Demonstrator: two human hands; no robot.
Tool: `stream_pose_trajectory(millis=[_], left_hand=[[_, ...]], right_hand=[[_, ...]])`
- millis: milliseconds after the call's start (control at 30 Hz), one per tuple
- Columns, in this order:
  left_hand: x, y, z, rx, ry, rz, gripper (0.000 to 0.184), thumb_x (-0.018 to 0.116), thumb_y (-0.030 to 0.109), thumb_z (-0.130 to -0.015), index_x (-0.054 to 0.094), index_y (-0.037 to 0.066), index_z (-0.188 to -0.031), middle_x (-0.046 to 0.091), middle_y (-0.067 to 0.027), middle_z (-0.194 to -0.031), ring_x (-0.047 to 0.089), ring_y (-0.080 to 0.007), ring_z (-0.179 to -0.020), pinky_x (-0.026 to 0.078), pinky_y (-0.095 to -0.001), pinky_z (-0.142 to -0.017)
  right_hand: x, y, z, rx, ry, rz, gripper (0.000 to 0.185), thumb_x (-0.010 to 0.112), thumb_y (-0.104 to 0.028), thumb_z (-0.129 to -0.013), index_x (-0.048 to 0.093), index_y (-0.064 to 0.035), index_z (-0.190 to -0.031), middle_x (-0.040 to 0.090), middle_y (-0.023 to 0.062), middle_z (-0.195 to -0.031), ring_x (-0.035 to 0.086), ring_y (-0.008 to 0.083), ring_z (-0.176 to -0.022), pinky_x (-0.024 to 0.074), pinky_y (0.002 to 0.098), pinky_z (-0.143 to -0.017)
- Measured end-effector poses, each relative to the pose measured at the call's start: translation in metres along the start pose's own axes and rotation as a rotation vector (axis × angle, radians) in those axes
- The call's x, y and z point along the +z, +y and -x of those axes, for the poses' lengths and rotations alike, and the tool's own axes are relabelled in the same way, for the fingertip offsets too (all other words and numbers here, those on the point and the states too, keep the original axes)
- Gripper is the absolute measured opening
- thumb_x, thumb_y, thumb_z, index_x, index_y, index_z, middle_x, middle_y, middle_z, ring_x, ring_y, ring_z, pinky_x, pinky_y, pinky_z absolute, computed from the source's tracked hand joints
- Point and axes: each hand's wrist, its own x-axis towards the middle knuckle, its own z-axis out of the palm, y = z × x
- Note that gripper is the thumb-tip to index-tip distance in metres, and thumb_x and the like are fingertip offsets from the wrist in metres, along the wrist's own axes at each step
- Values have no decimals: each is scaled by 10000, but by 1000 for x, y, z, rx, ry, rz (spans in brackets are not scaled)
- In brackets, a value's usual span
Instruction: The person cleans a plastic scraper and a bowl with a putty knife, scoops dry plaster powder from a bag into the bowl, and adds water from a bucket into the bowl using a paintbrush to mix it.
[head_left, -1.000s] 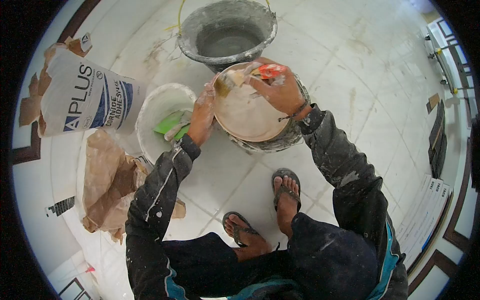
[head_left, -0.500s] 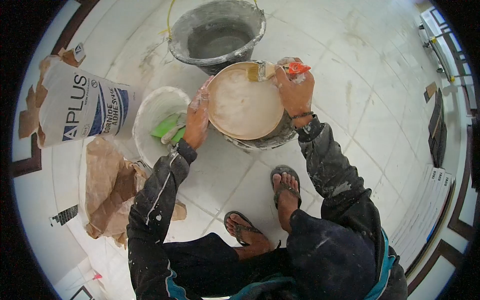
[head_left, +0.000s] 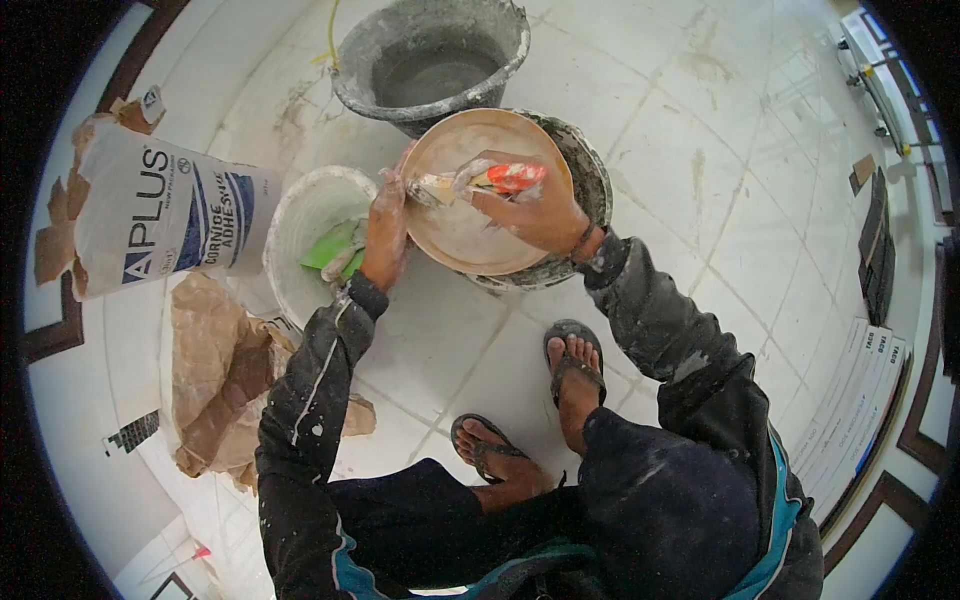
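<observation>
My left hand (head_left: 385, 225) grips the left rim of a round beige basin (head_left: 490, 128), its fingers partly hidden behind the edge. The basin is tilted over a dark, white-spattered bucket (head_left: 593, 180). In my right hand (head_left: 535, 208) is a paintbrush (head_left: 515, 177) with a red handle. Its bristles point left and rest at the basin's inner left side, close to my left hand. Whitish residue coats both hands and the inside of the basin.
A larger dark bucket (head_left: 432, 95) with grey contents stands behind. To the left are a whitish bucket (head_left: 290, 270) holding a green tool (head_left: 335, 250), a cornice adhesive sack (head_left: 180, 215) and crumpled brown paper (head_left: 225, 385). Boards (head_left: 850, 420) lie at right.
My right hand has carried the paintbrush leftward across the basin, from its upper right rim to its left side. The basin has shifted slightly up and left, exposing more of the bucket beneath.
</observation>
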Motion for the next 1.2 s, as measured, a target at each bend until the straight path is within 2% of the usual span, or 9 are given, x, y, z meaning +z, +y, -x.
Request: stream_pose_trajectory(millis=[100, 200, 267, 467, 600, 700, 800, 967, 1200], left_hand=[[2, -1, -1, -29, 40, 50, 671, 286, 524, -1066, 261, 59, -1550, 400, -132, -1526, 443, -241, -1370, 376, -406, -1159], [-7, -9, -3, -22, 23, 14, 681, 280, 534, -1064, 249, 63, -1555, 386, -140, -1536, 440, -242, -1375, 387, -401, -1152], [-7, -14, -3, 1, 31, 30, 671, 285, 511, -1072, 267, 39, -1549, 395, -134, -1532, 440, -224, -1371, 381, -381, -1150], [7, -8, -4, 57, 96, -97, 647, 292, 478, -1084, 339, 2, -1520, 445, -125, -1502, 455, -191, -1349, 371, -335, -1142], [19, 4, 0, 70, 138, -263, 653, 287, 492, -1083, 394, -2, -1495, 474, -129, -1481, 464, -186, -1337, 364, -318, -1138], [20, 2, -2, 134, 167, -413, 664, 281, 505, -1081, 408, -4, -1488, 488, -142, -1465, 478, -191, -1323, 364, -315, -1133], [22, 4, -2, 83, 155, -363, 661, 283, 502, -1083, 424, -8, -1478, 503, -152, -1447, 487, -195, -1313, 374, -312, -1119], [23, -1, 0, 106, 200, -378, 615, 337, 458, -1087, 445, -18, -1461, 520, -146, -1427, 497, -185, -1295, 386, -306, -1102], [33, 5, 11, 202, 251, -397, 558, 384, 390, -1091, 448, -34, -1448, 533, -127, -1404, 506, -178, -1274, 403, -311, -1089]], right_hand=[[-23, -20, -7, 369, -211, -396, 333, 770, -225, -840, 699, -60, -1120, 723, 108, -1044, 662, 209, -962, 518, 358, -879], [-41, -21, -13, 343, -487, -263, 360, 773, -158, -864, 665, 5, -1166, 711, 92, -1063, 670, 172, -925, 563, 326, -820], [-47, -15, -15, 75, -612, -116, 383, 782, -167, -845, 674, -4, -1174, 720, 113, -1060, 672, 212, -957, 533, 346, -900], [-95, -34, -35, 273, -917, 95, 387, 773, -147, -819, 681, -16, -1171, 720, 123, -1090, 671, 207, -950, 537, 338, -894], [-89, -32, -34, 397, -858, 43, 385, 774, -138, -809, 683, -12, -1161, 719, 112, -1084, 671, 185, -949, 549, 328, -875], [-66, -20, -27, 259, -718, -43, 423, 781, -165, -819, 662, 0, -1189, 715, 98, -1056, 670, 150, -920, 574, 305, -801], [-49, -12, -22, 563, -596, -190, 452, 783, -174, -842, 631, 9, -1227, 705, 93, -1035, 667, 119, -875, 590, 270, -713], [-39, 12, -28, 326, -234, -290, 427, 761, -149, -883, 609, 16, -1246, 711, 80, -997, 673, 98, -804, 604, 237, -686], [-84, 15, -34, -97, -201, 145, 317, 722, -93, -876, 662, 12, -1169, 737, 155, -949, 713, 184, -770, 578, 307, -712]])
